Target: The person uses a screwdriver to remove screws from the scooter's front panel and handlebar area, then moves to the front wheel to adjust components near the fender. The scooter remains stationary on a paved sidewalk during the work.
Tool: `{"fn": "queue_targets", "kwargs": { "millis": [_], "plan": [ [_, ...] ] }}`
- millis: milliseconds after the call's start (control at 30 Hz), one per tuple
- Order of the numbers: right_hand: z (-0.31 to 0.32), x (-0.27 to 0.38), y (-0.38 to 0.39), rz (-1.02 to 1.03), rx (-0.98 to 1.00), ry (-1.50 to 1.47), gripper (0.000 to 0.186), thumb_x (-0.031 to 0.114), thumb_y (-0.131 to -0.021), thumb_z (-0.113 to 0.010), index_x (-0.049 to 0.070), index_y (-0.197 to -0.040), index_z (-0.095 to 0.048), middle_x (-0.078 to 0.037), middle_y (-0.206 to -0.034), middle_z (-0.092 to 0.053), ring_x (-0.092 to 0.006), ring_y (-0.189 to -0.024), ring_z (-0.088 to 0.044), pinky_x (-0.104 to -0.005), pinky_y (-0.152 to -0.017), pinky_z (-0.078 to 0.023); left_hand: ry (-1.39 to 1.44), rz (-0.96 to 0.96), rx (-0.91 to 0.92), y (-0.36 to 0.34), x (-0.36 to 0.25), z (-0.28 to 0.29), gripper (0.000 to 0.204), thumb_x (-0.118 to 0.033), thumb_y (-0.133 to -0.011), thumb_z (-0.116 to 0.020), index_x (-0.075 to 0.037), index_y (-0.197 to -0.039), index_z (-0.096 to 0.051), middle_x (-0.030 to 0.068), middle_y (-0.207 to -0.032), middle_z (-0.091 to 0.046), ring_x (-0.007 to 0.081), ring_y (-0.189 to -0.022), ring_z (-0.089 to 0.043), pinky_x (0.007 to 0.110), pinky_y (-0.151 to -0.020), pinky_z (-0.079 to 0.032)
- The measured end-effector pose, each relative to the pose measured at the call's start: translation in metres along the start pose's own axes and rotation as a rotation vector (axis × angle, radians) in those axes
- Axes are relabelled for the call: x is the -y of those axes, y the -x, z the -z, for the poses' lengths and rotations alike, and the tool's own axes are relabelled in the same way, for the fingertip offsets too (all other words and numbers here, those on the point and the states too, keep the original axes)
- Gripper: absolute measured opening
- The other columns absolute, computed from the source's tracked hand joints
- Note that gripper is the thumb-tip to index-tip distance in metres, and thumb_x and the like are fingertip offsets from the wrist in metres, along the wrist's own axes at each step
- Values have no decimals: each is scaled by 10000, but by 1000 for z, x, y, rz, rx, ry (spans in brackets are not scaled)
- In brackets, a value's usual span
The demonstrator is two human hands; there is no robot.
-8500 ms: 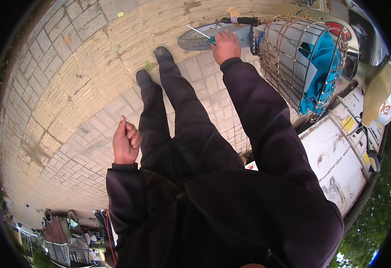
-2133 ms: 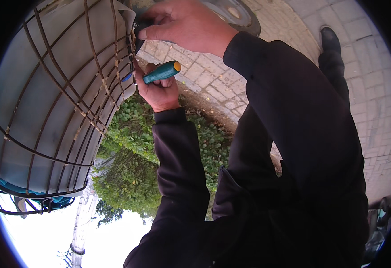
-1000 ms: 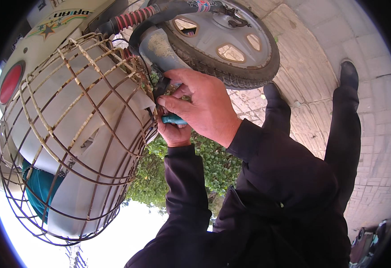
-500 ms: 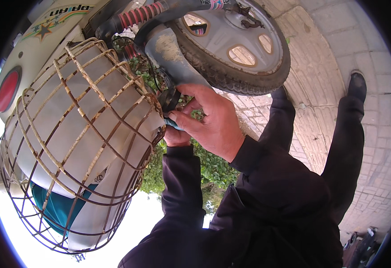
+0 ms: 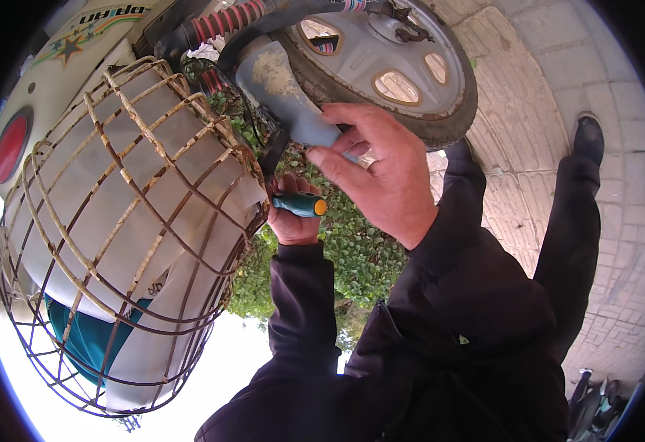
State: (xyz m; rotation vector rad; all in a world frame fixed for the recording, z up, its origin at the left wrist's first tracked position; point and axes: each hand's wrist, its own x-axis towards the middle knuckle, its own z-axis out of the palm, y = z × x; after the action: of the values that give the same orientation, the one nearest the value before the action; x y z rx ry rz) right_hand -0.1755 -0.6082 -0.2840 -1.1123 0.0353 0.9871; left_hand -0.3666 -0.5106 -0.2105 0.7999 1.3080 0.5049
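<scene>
My left hand (image 5: 293, 221) is closed around a screwdriver (image 5: 296, 204), whose dark green handle with a yellow end points right; its shaft is hidden. That hand sits beside the basket's right edge, just under a dark bracket (image 5: 272, 151). My right hand (image 5: 388, 169) is open to the upper right of it, thumb and fingers apart with nothing seen between them. Its fingertips are in front of the lower end of a worn grey mudguard (image 5: 282, 81); whether they touch it I cannot tell.
A rusty wire basket (image 5: 127, 173) with a pale liner and teal cloth (image 5: 90, 335) fills the left. Behind it is a white body panel with a red round reflector (image 5: 13, 145). A wheel (image 5: 381, 66) stands at the top. Green plants (image 5: 359, 265) and brick paving (image 5: 617, 243) lie beyond.
My right hand has drawn away to the right from the dark part by the basket and its fingers have spread. The screwdriver handle in my left hand now shows.
</scene>
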Motion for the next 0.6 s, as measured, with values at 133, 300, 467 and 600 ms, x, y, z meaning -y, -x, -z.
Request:
{"fn": "queue_targets", "kwargs": {
  "millis": [133, 300, 467, 600],
  "plan": [
    [19, -13, 0, -36, 81, 234, 291, 166, -826, -789, 68, -1075, -673, -113, -959, -684, -310, -797, -698, -415, -670, -550, 29, -48, 62, -4, 3, -1, 261, -416, -1044, -559, -157, -1046, -594, -28, -650, -385, 130, -524, -332, 291, -433, -275],
    [13, -19, 0, -25, 192, 442, 215, 186, -836, -755, 81, -998, -661, -99, -894, -662, -352, -814, -678, -478, -678, -526, 51, -54, 92, -4, 3, -3, 260, -410, -1046, -558, -152, -1041, -589, -26, -647, -394, 122, -523, -345, 293, -430, -298],
    [9, -19, -2, -37, 169, 450, 193, 180, -839, -751, 80, -973, -654, -104, -893, -671, -354, -809, -683, -480, -681, -529, 59, -38, 60, -2, 1, -3, 265, -403, -1054, -548, -155, -1129, -603, -23, -643, -405, 121, -498, -352, 288, -420, -313],
    [14, -15, -3, -24, 182, 451, 189, 178, -841, -749, 76, -974, -660, -106, -906, -688, -351, -819, -692, -473, -689, -535, 71, -25, 168, -3, 2, -4, 271, -386, -1052, -558, -166, -1202, -603, -30, -687, -428, 114, -505, -376, 276, -423, -331]
  ]
}}
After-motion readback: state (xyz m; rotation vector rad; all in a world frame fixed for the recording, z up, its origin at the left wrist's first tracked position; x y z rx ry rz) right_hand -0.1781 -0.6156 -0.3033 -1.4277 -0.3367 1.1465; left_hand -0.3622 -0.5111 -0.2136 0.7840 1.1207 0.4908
